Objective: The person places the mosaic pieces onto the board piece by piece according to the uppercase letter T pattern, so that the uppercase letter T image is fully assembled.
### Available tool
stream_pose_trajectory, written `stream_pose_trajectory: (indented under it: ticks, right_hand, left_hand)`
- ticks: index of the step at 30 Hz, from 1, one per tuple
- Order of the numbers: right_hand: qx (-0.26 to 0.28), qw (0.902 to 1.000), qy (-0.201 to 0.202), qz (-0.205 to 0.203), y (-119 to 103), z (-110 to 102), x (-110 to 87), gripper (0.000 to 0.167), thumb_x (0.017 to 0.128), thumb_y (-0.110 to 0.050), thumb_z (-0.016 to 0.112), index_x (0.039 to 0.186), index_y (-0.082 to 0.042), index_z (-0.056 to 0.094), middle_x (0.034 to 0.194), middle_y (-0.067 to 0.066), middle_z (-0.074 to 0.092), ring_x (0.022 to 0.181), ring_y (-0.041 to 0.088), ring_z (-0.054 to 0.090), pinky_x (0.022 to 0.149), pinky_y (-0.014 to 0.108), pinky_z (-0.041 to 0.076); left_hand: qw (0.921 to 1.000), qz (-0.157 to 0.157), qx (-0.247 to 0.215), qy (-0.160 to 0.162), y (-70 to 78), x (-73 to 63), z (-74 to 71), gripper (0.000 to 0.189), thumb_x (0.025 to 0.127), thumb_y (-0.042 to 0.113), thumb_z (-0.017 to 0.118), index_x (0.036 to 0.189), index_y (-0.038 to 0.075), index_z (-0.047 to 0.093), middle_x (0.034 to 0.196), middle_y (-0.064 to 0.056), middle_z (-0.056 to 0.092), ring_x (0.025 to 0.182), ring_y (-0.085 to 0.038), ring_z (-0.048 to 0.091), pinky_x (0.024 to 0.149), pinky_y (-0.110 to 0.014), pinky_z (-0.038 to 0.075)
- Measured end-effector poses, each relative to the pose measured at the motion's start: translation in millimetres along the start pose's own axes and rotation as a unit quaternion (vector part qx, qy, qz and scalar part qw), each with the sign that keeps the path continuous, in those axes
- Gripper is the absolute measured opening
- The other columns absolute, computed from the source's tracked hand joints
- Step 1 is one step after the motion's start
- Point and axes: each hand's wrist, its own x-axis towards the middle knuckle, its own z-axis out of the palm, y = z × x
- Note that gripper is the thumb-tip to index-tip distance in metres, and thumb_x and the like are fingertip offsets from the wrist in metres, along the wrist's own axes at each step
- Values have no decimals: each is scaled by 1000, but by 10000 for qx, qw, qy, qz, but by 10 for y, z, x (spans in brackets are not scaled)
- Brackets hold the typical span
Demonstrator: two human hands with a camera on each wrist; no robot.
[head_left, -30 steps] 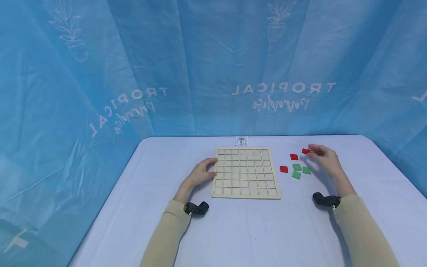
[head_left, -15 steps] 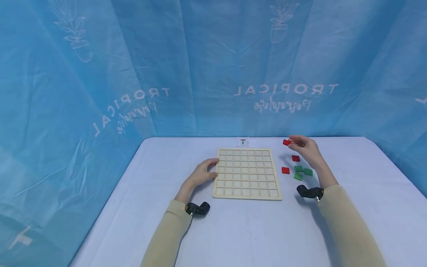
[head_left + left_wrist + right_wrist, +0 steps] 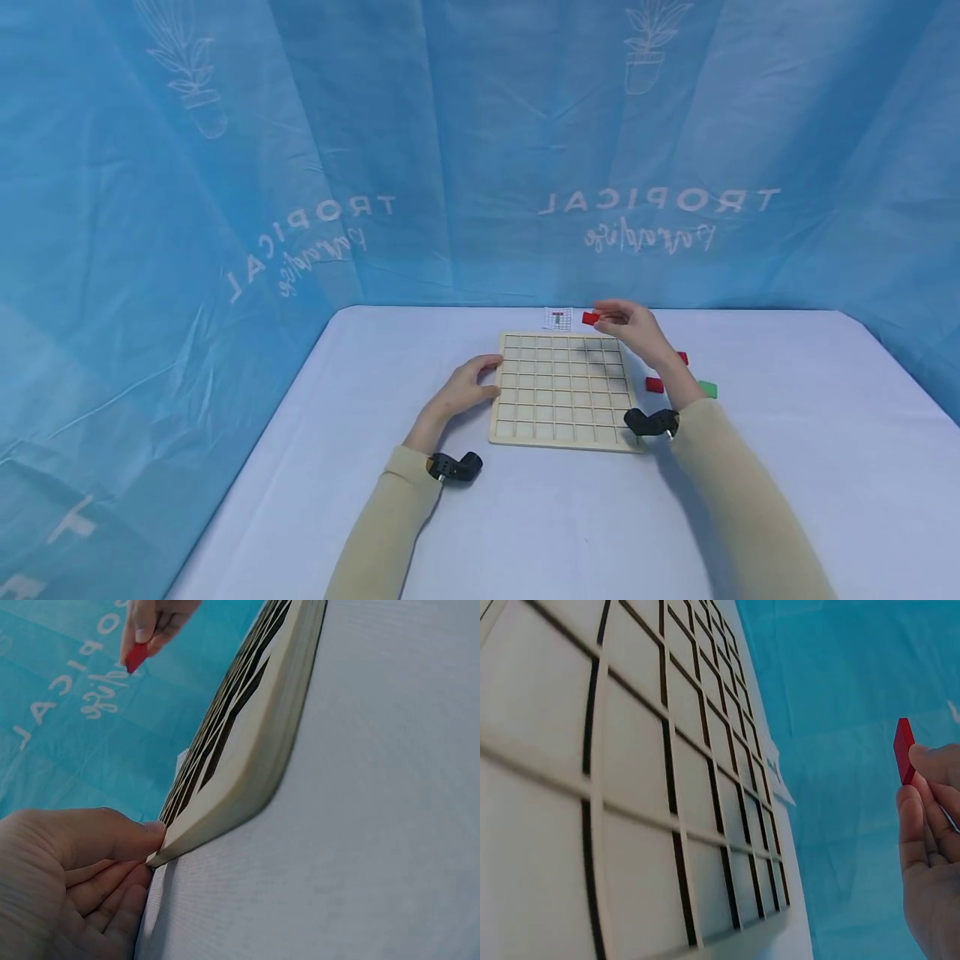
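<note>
Left hand (image 3: 459,390), head view: rested against left edge of grid board (image 3: 551,400), with thumb (image 3: 486,392) and forefinger (image 3: 482,362) apart.
Right hand (image 3: 636,332), head view: pinched red tile (image 3: 590,318) near far edge of board, beside pattern card (image 3: 557,319).
Loose tiles (image 3: 654,385), head view: lay right of board.
Board, left wrist view: touched thumb at rim.
Red tile, right wrist view: stood clear of board.

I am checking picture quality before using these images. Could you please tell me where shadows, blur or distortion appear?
Head view: a soft shadow lies on the board near the right hand, another on the white table beside the right sleeve; right wrist view: nearest grid lines look blurred and bent; left wrist view: dim overall.
</note>
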Motion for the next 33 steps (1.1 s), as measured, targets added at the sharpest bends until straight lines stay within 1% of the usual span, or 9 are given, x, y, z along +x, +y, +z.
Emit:
stream_pose_trajectory:
  ticks: [2, 3, 10, 12, 14, 17, 19, 27, 33]
  right_hand:
    - [5, 10000, -43, -49, 73, 68, 66, 45, 91, -15, 64, 132, -1, 52, 120, 17, 57, 103, 24, 57, 84, 23, 52]
    - [10, 10000, -60, -54, 108, 99, 98, 45, 90, -16, 65, 132, -2, 53, 120, 16, 57, 103, 23, 57, 83, 21, 52]
    - [328, 9989, -245, -219, 90, 332, 188, 43, 90, -10, 65, 129, 3, 53, 118, 19, 58, 98, 20, 58, 90, 42, 51]
    - [396, 9984, -303, -277, 83, 407, 204, 42, 89, -8, 64, 128, 4, 54, 118, 20, 58, 97, 19, 58, 89, 40, 51]
    - [412, 9979, -356, -351, 89, 482, 222, 41, 89, -6, 64, 127, 5, 54, 118, 20, 58, 96, 19, 58, 86, 34, 53]
    - [297, 9976, -414, -477, 127, 575, 245, 39, 90, -4, 63, 126, 7, 54, 118, 21, 59, 97, 21, 58, 81, 24, 53]
    - [227, 9977, -426, -468, 162, 626, 258, 38, 90, -3, 62, 126, 7, 55, 118, 20, 60, 98, 23, 59, 79, 21, 52]
    - [-7, 9985, -544, -110, 233, 742, 241, 39, 89, -5, 63, 126, 4, 56, 116, 15, 61, 100, 25, 57, 82, 30, 52]
    - [-399, 9979, -500, -118, 303, 773, 234, 37, 88, -5, 64, 124, 1, 59, 115, 14, 63, 98, 24, 59, 84, 32, 52]
  left_hand:
    - [10000, -1, 18, -6, -1, 0, 2, 58, 84, -1, 64, 138, -1, 43, 140, -16, 44, 131, -27, 38, 109, -33, 32]
    - [10000, 7, 7, -13, -5, 0, 2, 58, 84, -1, 64, 138, -1, 43, 140, -16, 43, 131, -27, 38, 109, -33, 32]
    - [9999, -12, -108, 9, -9, 7, -14, 59, 83, -1, 65, 138, -2, 43, 140, -16, 44, 131, -27, 38, 109, -32, 32]
    - [9999, -14, -133, 16, -7, 3, -14, 59, 83, -1, 65, 138, -2, 43, 140, -16, 44, 131, -27, 38, 109, -33, 31]
    - [9999, -35, -126, 10, -11, 2, -9, 59, 83, -1, 65, 138, -1, 42, 140, -16, 44, 131, -27, 38, 110, -34, 31]
    - [10000, -68, -72, -7, -18, 4, 3, 60, 84, 0, 65, 139, 0, 42, 140, -14, 44, 132, -26, 38, 110, -34, 30]
    - [10000, -92, -24, -6, -25, 9, 12, 60, 84, 0, 65, 139, 1, 42, 140, -13, 44, 132, -25, 38, 110, -33, 30]
    - [9999, -107, -50, 8, -20, 11, 19, 60, 84, 0, 65, 139, 1, 42, 141, -13, 43, 132, -24, 38, 109, -32, 31]
    - [9999, -111, -93, 1, -14, 1, 11, 59, 84, -1, 65, 139, 1, 43, 141, -13, 43, 132, -24, 37, 109, -30, 31]
